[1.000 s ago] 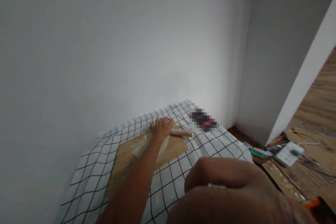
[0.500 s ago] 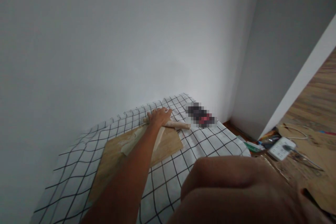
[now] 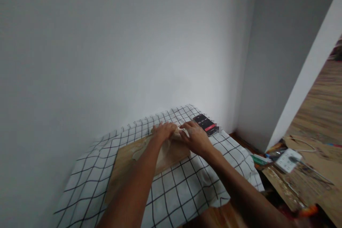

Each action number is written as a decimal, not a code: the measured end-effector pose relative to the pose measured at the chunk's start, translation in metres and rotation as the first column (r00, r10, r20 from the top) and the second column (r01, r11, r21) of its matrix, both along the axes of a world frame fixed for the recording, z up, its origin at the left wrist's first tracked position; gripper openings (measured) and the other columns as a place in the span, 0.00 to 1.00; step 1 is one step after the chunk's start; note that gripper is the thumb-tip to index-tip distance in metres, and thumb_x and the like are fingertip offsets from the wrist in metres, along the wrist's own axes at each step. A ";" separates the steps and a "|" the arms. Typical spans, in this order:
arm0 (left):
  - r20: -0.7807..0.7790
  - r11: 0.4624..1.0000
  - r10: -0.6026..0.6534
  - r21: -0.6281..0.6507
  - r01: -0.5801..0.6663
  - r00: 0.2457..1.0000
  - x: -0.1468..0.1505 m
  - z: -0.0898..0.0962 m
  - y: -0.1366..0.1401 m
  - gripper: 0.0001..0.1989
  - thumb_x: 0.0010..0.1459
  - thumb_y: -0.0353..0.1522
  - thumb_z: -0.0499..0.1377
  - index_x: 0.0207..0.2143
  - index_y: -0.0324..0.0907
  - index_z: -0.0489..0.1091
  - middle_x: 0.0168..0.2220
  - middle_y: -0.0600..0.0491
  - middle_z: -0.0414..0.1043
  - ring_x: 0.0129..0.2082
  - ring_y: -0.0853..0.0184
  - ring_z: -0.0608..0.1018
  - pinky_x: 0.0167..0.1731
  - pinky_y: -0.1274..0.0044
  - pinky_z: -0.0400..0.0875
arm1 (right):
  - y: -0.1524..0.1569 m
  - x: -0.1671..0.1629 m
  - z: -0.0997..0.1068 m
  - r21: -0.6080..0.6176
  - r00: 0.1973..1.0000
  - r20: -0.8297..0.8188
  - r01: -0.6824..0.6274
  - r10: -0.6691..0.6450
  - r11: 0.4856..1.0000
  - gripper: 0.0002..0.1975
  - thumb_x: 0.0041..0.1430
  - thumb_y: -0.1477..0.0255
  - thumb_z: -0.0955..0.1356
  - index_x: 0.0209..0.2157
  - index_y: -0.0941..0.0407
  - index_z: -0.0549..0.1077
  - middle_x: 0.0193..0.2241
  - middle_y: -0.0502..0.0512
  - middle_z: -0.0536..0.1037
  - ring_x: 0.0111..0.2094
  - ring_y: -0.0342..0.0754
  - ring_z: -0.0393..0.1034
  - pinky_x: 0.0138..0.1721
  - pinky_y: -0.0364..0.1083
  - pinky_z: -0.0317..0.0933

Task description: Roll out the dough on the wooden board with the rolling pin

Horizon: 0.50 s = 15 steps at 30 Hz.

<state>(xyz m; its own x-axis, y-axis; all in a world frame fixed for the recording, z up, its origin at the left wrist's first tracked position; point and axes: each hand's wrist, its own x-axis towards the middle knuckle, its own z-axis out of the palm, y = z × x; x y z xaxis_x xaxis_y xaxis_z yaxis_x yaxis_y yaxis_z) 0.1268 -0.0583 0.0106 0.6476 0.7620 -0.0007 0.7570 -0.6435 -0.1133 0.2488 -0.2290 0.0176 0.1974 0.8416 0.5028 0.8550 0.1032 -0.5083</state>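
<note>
A wooden board [image 3: 121,162] lies on the checked cloth, with a flat pale sheet of dough [image 3: 138,154] on it. Across the board's far side lies a pale rolling pin [image 3: 176,135], mostly covered by both hands; some dough seems to be wrapped around it. My left hand [image 3: 166,130] is closed over the pin's left part, palm down. Curled over its right end are the fingers of my right hand [image 3: 197,138]. My forearms hide part of the board and dough.
A phone [image 3: 205,124] showing a running timer lies on the checked cloth [image 3: 171,192] beyond my right hand. White walls stand behind and to the right. Low at the right, a power strip [image 3: 288,160] with a plugged-in cable rests on cardboard [image 3: 316,171].
My right hand has moved from close to the camera out to the right end of the rolling pin. My left hand stays on the pin. The view has shifted slightly.
</note>
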 end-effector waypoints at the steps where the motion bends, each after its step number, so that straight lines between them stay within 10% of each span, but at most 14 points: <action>1: 0.008 1.000 0.000 -0.002 0.000 1.000 -0.005 0.000 -0.003 0.20 0.66 0.41 0.48 0.57 0.59 0.69 0.63 0.55 0.67 0.64 0.50 0.63 0.61 0.51 0.55 | 0.005 -0.007 -0.008 -0.044 1.000 0.028 0.011 -0.009 0.999 0.14 0.70 0.66 0.62 0.51 0.54 0.73 0.49 0.59 0.74 0.51 0.51 0.67 0.52 0.51 0.60; 15: 0.084 0.993 0.092 0.060 -0.097 0.992 -0.054 -0.013 -0.037 0.25 0.68 0.41 0.41 0.61 0.50 0.67 0.66 0.50 0.63 0.66 0.53 0.61 0.63 0.52 0.51 | 0.013 -0.043 -0.037 -0.184 0.979 0.204 0.031 0.008 0.983 0.17 0.72 0.67 0.57 0.45 0.55 0.76 0.46 0.63 0.77 0.51 0.55 0.69 0.45 0.51 0.64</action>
